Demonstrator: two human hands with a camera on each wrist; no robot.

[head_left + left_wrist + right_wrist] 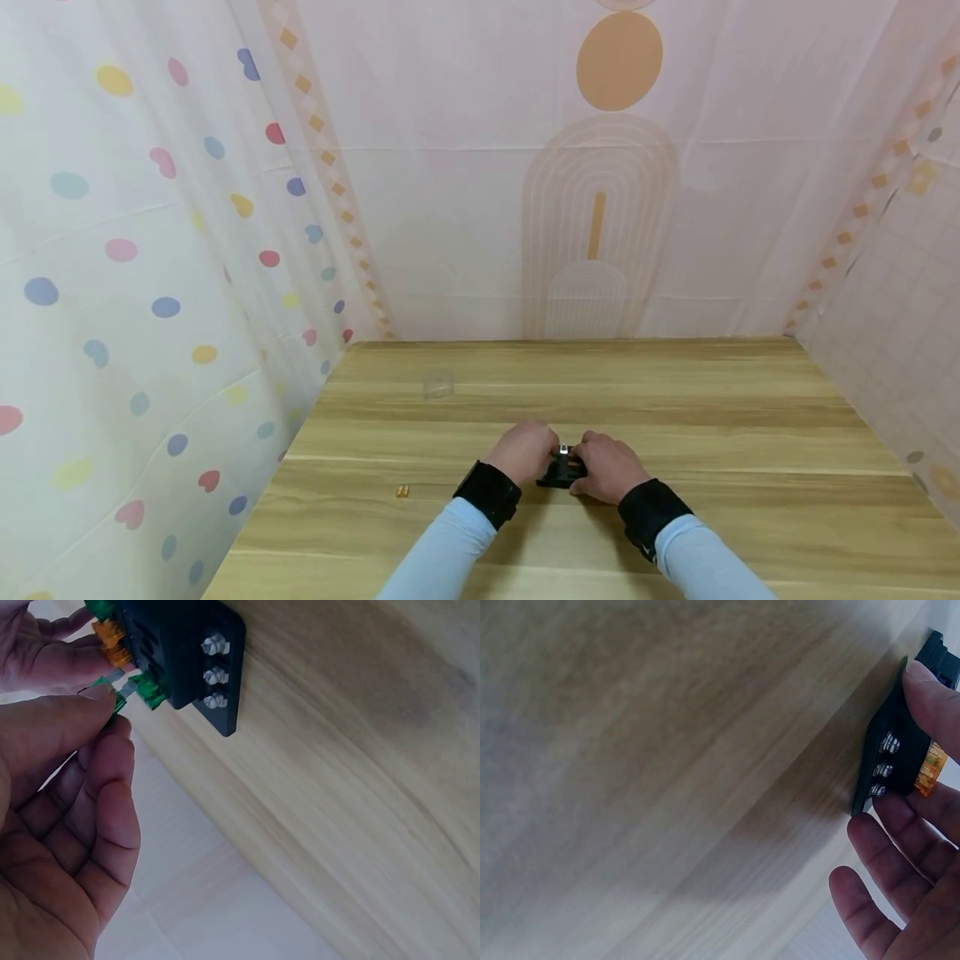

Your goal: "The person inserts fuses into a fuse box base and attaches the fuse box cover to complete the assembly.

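A black fuse block (558,480) with metal screw terminals (216,676) along one side is between the two hands, over the wooden table. My right hand (611,467) grips it, thumb on one side and fingers at the other in the right wrist view. Between thumb and forefinger, my left hand (525,450) pinches a green blade fuse (120,702); its metal prongs point at the block. Seated in the block are another green fuse (150,690) and orange fuses (112,643). From the right wrist, an orange fuse (931,769) shows beside the fingers.
Small orange fuses (402,492) lie on the table (750,433) to the left of the hands. Farther back sits a clear plastic cover (438,386). Patterned curtains (450,208) hang behind the table and along both sides.
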